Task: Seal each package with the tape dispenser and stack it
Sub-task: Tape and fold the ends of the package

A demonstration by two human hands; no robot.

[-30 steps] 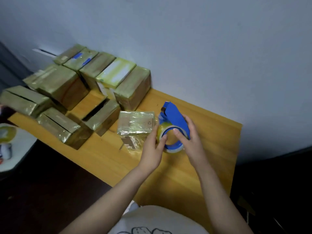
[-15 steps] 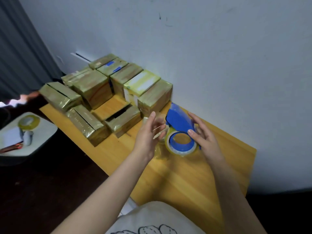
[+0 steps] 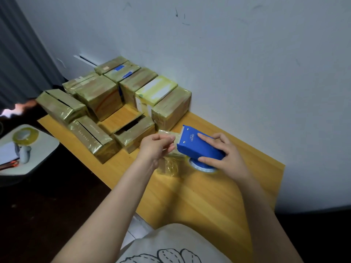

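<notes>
Right hand (image 3: 226,158) grips the blue tape dispenser (image 3: 199,147): index finger flat along the top, thumb on the near side, the other fingers curled over the far edge. The dispenser lies tilted, cutter end pointing at the boxes. The tape roll (image 3: 204,167) under it rests on the table (image 3: 190,196).

Left hand (image 3: 155,147) has its fingers curled in, with thumb and fingertips pinched together right at the cutter end. It looks like it's pinching the tape end (image 3: 176,139). The strip is clear, so I can't confirm.

The package (image 3: 167,167) is small and wrapped in glossy tape. It sits on the table directly below the left hand, touching the roll, and is mostly hidden by the hand.

Writing:
- Dispenser: white print on top that looks like "deli". The smaller line beside it is unreadable.
- Stack of boxes (image 3: 106,95) against the wall: 1 has blue tape strips (image 3: 122,70) on top and 1 has a white patch (image 3: 158,90). No legible text.
- 3 front boxes show a dark open seam on top.

Side table (image 3: 45,149) to the left holds 1 spare roll (image 3: 25,135) and a white cup (image 3: 24,152).
</notes>
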